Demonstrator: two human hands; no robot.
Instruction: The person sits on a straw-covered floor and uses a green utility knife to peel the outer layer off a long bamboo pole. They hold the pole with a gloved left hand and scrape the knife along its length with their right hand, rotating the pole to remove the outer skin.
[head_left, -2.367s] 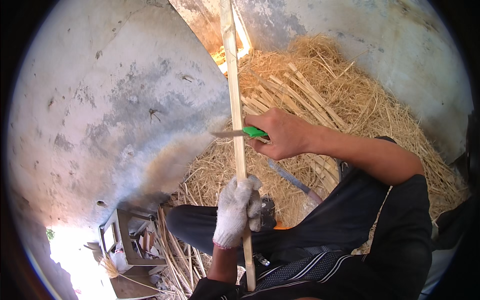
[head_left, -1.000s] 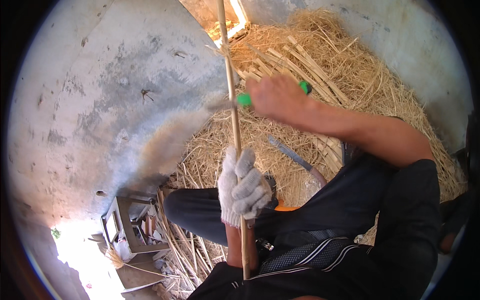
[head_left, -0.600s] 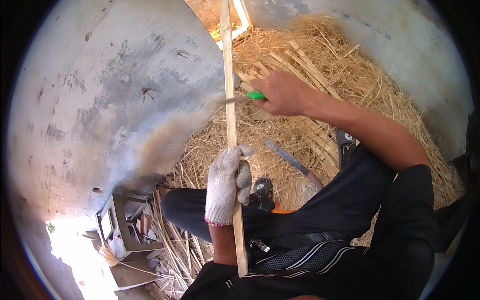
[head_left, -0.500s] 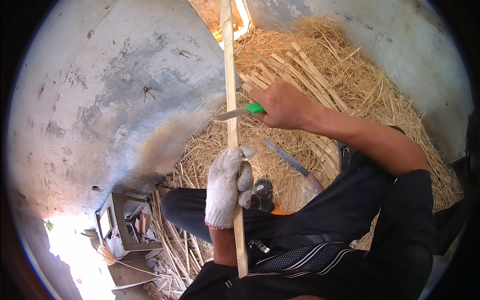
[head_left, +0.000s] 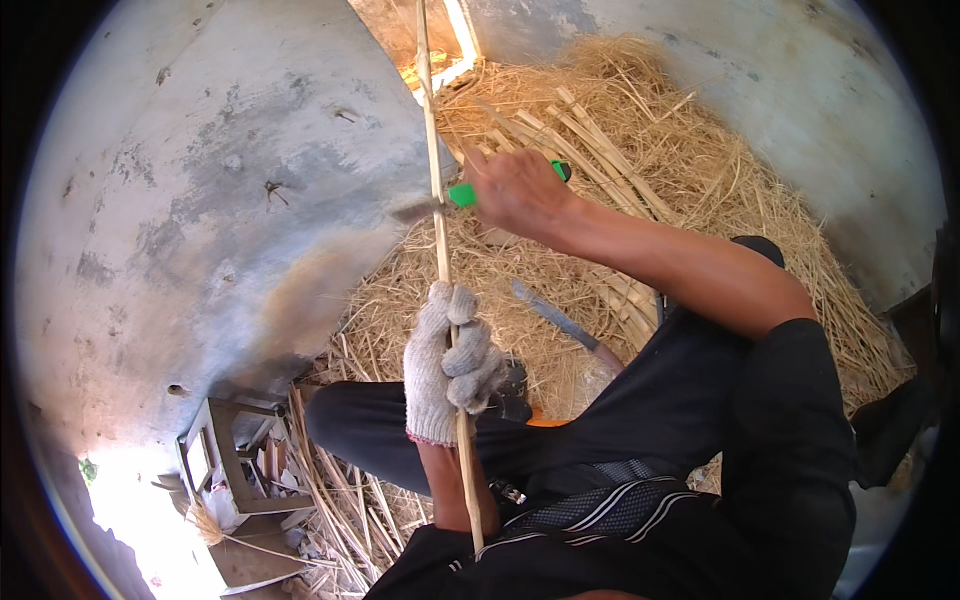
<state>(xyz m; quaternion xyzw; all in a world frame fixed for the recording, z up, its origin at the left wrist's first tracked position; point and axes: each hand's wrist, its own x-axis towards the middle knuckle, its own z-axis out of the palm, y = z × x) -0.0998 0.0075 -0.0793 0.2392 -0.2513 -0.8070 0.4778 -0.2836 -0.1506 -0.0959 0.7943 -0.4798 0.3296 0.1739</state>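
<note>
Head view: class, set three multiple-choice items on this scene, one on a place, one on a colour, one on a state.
1. Where does the spare blade lie?
A on the straw
B on the wall
C in a hand

2. What colour is the knife handle?
A red
B green
C black

3. How is the left hand?
A bare
B gloved, gripping the stick
C empty

Key: 1 A, it rests on the straw pile; 2 B, green shows beside the right hand; 3 B, a white glove closes around the stick.

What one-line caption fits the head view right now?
Gloved left hand grips a bamboo strip while the bare right hand holds a green-handled knife against it.
</note>
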